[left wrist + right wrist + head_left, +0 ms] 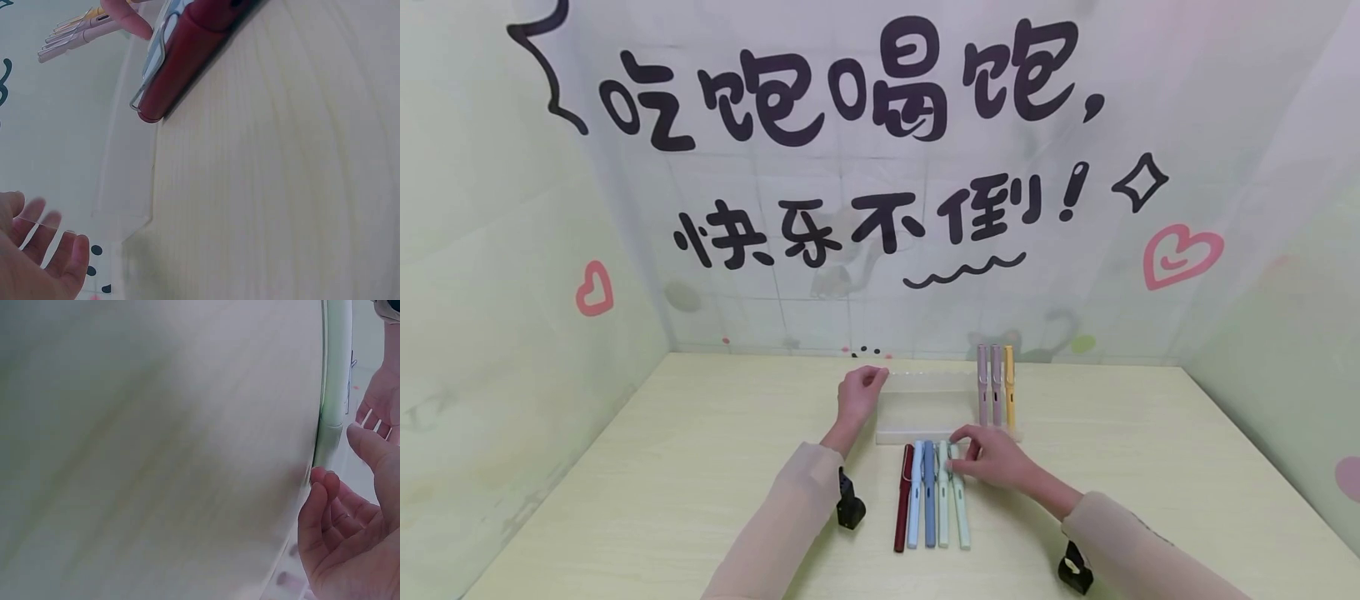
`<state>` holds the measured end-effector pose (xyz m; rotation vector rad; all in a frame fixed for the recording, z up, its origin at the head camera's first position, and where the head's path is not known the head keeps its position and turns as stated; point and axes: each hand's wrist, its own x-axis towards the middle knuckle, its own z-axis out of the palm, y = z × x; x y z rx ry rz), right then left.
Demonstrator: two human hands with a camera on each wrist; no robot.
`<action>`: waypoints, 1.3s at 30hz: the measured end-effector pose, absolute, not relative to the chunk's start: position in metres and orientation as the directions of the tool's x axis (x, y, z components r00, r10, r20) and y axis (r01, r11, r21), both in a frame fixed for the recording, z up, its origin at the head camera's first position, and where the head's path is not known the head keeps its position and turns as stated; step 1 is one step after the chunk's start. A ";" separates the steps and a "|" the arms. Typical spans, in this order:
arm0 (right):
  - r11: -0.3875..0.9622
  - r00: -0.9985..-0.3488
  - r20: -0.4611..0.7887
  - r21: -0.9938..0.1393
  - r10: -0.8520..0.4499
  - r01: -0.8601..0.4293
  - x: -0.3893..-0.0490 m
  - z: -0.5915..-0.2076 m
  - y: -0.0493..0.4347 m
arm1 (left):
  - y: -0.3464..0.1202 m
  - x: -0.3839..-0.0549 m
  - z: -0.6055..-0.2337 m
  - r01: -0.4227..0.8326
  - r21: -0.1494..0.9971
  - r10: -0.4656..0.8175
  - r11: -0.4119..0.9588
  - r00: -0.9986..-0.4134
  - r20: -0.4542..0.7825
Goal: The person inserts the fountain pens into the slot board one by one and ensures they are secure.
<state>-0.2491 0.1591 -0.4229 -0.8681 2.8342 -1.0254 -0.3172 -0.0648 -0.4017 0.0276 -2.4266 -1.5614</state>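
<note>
My left hand [856,395] grips the upper left corner of a clear pen stand [910,437]. Its transparent edge runs between thumb and fingers in the left wrist view. At the front, my right hand [994,460] pinches the cap end of the rightmost pale green pen [960,508]. Beside that pen lie another pale green pen [943,508], a blue pen [930,508], a light blue pen [915,508] and a dark red pen [902,512], caps toward the stand. Two mauve pens [982,383] and a yellow pen [1010,387] lean side by side in the stand's right end.
The pale wooden table [662,483] reaches back to a printed cloth backdrop [880,325]. Cloth walls close off the left and right sides. A small black camera mount [850,504] sits at the left wrist, and another mount [1075,571] at the right.
</note>
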 end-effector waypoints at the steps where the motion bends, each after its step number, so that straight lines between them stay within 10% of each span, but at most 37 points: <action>1: 0.634 -0.847 0.174 -0.591 -0.503 -0.498 -0.249 -0.423 0.159 | -0.065 -0.317 -0.402 0.123 0.898 -0.152 0.423 -0.967 0.204; 39: 0.571 -0.833 0.059 -0.701 -0.550 -0.427 -0.244 -0.411 0.171 | -0.066 -0.318 -0.403 0.124 0.896 -0.150 0.427 -0.967 0.205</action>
